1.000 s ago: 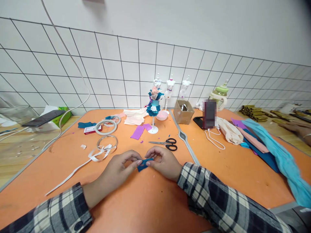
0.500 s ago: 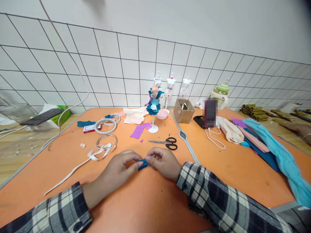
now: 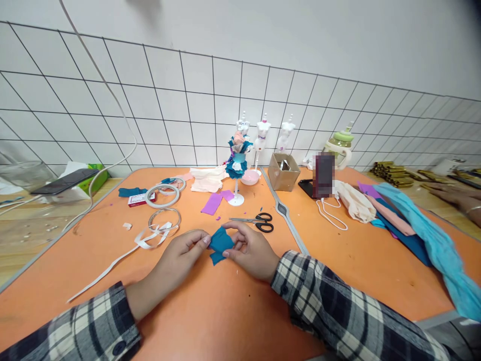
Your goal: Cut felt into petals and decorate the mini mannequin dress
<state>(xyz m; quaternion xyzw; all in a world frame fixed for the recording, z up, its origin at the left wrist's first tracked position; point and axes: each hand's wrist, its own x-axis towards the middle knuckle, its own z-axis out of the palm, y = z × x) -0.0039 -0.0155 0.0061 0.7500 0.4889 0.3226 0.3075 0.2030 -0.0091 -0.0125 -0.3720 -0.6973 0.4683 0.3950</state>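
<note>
Head view: both hands are over the orange table (image 3: 210,321), with a blue piece (image 3: 221,240) between them. The left hand (image 3: 176,258) pinches its left edge, thumb and forefinger together on it. The right hand (image 3: 257,250) has its thumb at the lower right edge and its forefinger at the top, spread apart across the piece with the other fingers curled behind. Scissors (image 3: 256,220) lie just beyond the right hand.

Farther back, an open cardboard box (image 3: 281,179) has something silvery and dark showing in its mouth. Left of it is a pink bowl (image 3: 250,178); its contents are too small to tell. A bottle (image 3: 345,150) with a green lid stands near the wall, partly hidden, with something yellowish inside. A shut-looking red carton (image 3: 138,199) lies beside the tape rolls (image 3: 165,204). At far left, a clear container (image 3: 20,175) is blurred; I cannot tell what it holds.
</note>
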